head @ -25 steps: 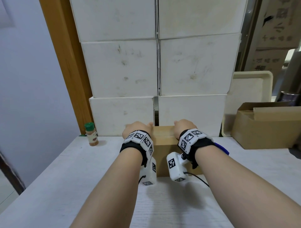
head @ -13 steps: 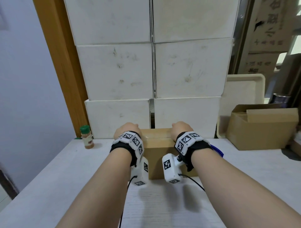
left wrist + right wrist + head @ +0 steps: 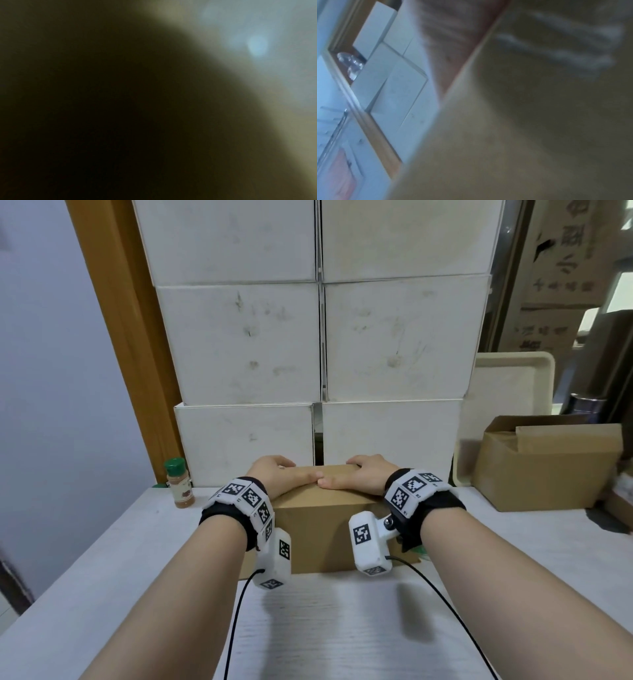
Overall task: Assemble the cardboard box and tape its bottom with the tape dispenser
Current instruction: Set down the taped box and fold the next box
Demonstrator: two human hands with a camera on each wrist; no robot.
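cardboard box [image 3: 318, 532] on desk [image 3: 102, 577], just before stacked white boxes [image 3: 246, 344]; long axis left-right, broad side toward the person | left hand [image 3: 274, 479] flat on top, fingers straight, pointing right | right hand [image 3: 363, 475] flat on top, pointing left, thumbs nearly meeting | wrist views blurred

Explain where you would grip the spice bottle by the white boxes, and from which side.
Grip the spice bottle round its body below the green cap, coming from the front or the left. It stands upright, the white boxes sit close behind and to its right, and the table before it looks open.
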